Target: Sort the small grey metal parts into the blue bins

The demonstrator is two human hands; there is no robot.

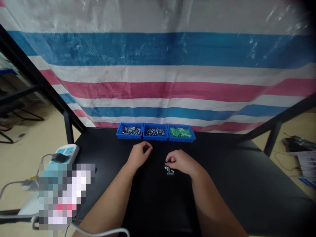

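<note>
My left hand (pixel 139 154) rests on the black table (pixel 234 184), fingers curled into a loose pinch; what it holds, if anything, is too small to make out. My right hand (pixel 180 162) lies a little to the right, fingers curled, touching a small heap of silver metal parts (pixel 169 170) on the table. Beyond both hands stand three blue trays in a row: the left tray (pixel 130 131) and the middle tray (pixel 155 132) hold several silver metal parts, the right tray (pixel 181 133) holds green pieces.
A striped blue, pink and white tarp (pixel 158 82) hangs behind the table. A white power strip (pixel 64 153) with a black plug lies at the table's left edge, cables trailing down. Black frame bars (pixel 37 79) slant on both sides. Papers lie on the floor at right.
</note>
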